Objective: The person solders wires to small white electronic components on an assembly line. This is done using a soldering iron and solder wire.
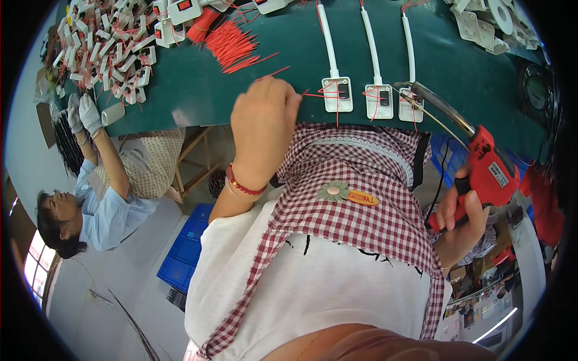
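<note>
My right hand is wrapped round the grip of a red soldering gun. Its metal barrel and thin feed tube reach up to the third white switch housing, the rightmost of the row. My left hand is closed, its fingers pinched at a red wire beside the leftmost housing; the fingertips are partly hidden. Between these lies the middle housing. Each open housing has a dark switch, thin red wires and a white cable running away from me.
Loose red wires lie in a bundle on the green table. Many white switch parts are heaped far left, where a gloved co-worker sits. White plastic pieces and a round dark device are at right.
</note>
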`<state>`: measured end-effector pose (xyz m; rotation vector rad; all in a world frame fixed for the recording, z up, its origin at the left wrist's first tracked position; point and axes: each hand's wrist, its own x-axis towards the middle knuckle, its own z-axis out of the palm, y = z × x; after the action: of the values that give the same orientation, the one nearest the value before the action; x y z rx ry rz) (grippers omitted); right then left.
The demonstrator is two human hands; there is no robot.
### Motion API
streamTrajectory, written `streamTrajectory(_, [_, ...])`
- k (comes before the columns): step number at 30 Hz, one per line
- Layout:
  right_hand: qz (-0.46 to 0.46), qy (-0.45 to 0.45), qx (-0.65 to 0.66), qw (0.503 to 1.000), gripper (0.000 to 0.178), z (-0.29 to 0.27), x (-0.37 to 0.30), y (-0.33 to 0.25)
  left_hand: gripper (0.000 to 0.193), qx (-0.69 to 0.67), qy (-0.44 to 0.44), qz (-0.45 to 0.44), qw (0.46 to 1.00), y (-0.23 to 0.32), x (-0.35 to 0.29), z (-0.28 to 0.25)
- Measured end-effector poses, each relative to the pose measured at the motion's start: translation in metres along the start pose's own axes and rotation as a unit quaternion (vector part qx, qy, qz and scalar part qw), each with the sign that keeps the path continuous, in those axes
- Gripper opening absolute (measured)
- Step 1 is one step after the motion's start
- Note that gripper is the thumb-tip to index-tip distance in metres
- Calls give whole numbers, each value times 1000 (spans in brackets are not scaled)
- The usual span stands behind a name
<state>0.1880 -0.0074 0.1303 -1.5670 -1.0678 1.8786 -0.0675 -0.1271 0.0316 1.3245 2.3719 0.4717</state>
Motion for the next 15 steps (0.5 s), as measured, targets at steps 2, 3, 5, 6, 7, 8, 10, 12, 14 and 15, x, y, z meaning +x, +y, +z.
streamTrajectory(2, [-4, 9, -5, 1000, 40, 2, 1, 0, 22, 97, 106, 46, 989, -15, 13, -2])
streamTrajectory(3, [-10, 24, -8, 1000, 39, 2, 0, 1, 22, 97, 107, 46, 988, -17, 16, -4])
streamTrajectory(5, [-12, 22, -7, 1000, 39, -2, -1, 4, 26, 68, 125, 32, 989, -18, 20, -8])
streamTrajectory(6, [-14, 21, -5, 1000, 39, -3, -1, 5, 28, 79, 120, 31, 989, -19, 19, -8])
streamTrajectory(7, [-14, 22, -4, 1000, 39, -3, -2, 5, 28, 79, 120, 32, 989, -18, 18, -9])
streamTrajectory(8, [-20, 32, -4, 999, 39, -2, -2, 6, 28, 74, 86, 46, 993, -17, 16, -10])
streamTrajectory(10, [-26, 42, -5, 999, 39, -3, -2, 6, 28, 70, 51, 58, 995, -15, 13, -11])
streamTrajectory(12, [-26, 46, 5, 999, 39, -5, 0, 8, 23, 78, 11, 59, 995, -14, 10, -8])
streamTrajectory(14, [-25, 38, 10, 999, 39, -6, 1, 8, 18, 84, 25, 60, 994, -10, 9, -6])
streamTrajectory(15, [-25, 32, 15, 999, 39, -6, 1, 7, 14, 90, 39, 62, 993, -8, 10, -5])
